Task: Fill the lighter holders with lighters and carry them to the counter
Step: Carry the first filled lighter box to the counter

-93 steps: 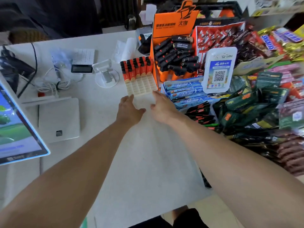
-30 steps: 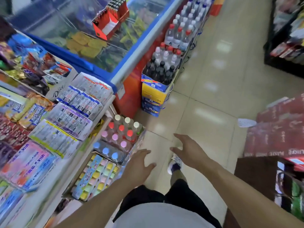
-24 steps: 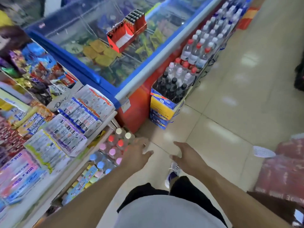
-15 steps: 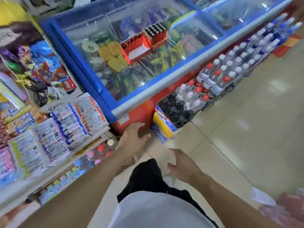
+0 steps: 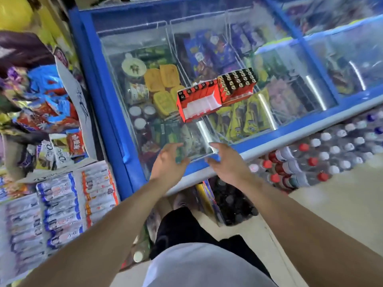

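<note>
Now both hands out over the near edge of a blue freezer (image 5: 107, 104), holding nothing. Left hand (image 5: 169, 162) fingers loosely spread, tips over the glass lid (image 5: 290, 65). Right hand (image 5: 227, 160) just right of it, fingers relaxed and apart, also empty. Small gap between the two hands, not touching each other. Whether fingertips touch the glass, cannot tell.

Two red lighter holders on the glass, well beyond the hands, side by side and touching. Left holder (image 5: 198, 105) mostly unfilled: white slots bare, one row of lighters (image 5: 196, 90) along its far edge. Right holder (image 5: 238, 85) packed full, black tops up. Nothing between hands and holders but bare glass, with a bright glare strip.

Under the glass: yellow tubs (image 5: 163, 79), round white lids, blue and yellow packets, wire dividers. Blurry, labels unreadable.

Left: snack rack (image 5: 60, 204) with white-blue-orange stick packs near, mixed candy bags (image 5: 47, 104) farther back, crowding up against the freezer's left end.

Right and near, against the freezer front: shrink-wrapped bottle packs (image 5: 323, 158) with red and white caps, plus a dark-bottle case (image 5: 232, 204) in a yellow-blue carton directly below the hands. Tiled floor (image 5: 342, 204) far right.

Bottom of view: white shirt, dark shorts, both bare forearms reaching forward.
</note>
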